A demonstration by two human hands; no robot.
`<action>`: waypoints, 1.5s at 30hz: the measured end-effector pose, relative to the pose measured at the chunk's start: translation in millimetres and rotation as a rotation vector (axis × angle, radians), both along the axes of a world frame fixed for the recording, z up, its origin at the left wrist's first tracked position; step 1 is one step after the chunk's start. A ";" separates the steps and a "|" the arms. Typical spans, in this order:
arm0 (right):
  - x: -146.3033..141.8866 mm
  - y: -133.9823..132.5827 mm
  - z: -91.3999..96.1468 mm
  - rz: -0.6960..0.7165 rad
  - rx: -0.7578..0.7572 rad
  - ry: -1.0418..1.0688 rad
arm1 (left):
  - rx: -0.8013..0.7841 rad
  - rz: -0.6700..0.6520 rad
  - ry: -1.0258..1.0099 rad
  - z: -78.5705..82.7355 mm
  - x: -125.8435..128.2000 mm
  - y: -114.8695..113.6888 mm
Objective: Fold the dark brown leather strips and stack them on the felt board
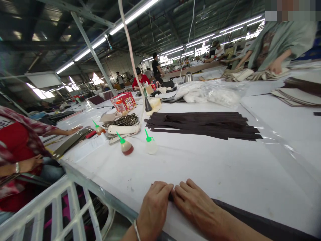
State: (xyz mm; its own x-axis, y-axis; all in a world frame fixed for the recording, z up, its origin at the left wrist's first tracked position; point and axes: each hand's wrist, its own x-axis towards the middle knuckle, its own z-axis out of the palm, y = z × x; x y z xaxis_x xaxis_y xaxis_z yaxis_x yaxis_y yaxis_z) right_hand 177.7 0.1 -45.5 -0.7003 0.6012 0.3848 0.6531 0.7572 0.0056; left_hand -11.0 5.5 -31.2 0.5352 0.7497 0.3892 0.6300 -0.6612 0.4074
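Note:
Close to the table's front edge, my left hand (155, 204) and my right hand (194, 202) meet with their fingers curled in. Between them they grip the end of a dark fabric strip (250, 216), of which only a small dark bit shows at the fingertips. The rest of the strip runs under my right forearm and off to the lower right. Beyond my hands stand two squeeze bottles with green spouts, one with reddish-brown liquid (127, 149) and one with clear contents (150, 145). Farther back lies a pile of dark brown strips (200, 124).
Left of the bottles are stacked strap pieces (122, 124), a third bottle (98, 128) and a red patterned box (124, 102). Clear plastic bags (200, 92) lie behind. A white plastic chair (57, 207) stands at lower left. Co-workers (20, 144) sit left and stand at back right.

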 end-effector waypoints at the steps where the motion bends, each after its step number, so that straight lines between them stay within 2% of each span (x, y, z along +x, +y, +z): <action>1: -0.3 0.0 -0.1 0.001 -0.008 0.001 | -0.031 0.011 -0.013 -4.7 8.1 -2.5; 3: -0.1 -0.3 -0.2 0.003 -0.026 -0.013 | -0.036 0.033 -0.016 -13.3 15.0 -5.1; 7: 5.9 -2.5 0.7 -0.023 -0.029 -0.038 | 0.015 0.015 -0.003 -20.3 9.5 -6.7; 17: 39.4 -10.9 8.2 0.028 -0.049 -0.066 | 0.084 -0.028 0.071 -17.1 9.6 -9.0; 26: 46.5 -12.0 5.7 0.028 -0.082 -0.055 | 0.082 -0.048 0.139 -15.8 7.8 -9.2; 32: 51.0 -14.2 13.9 0.050 -0.105 -0.097 | 0.097 -0.048 0.189 -14.8 6.7 -9.6; 45: 65.3 -23.6 15.5 0.052 -0.096 -0.059 | 0.141 -0.079 0.502 -7.1 9.1 -8.9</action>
State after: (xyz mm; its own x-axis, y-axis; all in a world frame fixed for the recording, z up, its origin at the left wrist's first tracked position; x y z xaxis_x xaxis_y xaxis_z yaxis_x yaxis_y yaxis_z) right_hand 243.0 -23.5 -30.0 -0.7513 0.5956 0.2842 0.6137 0.7889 -0.0309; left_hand -1.9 -3.5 -38.3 0.7344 0.6585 0.1645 0.6708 -0.7411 -0.0277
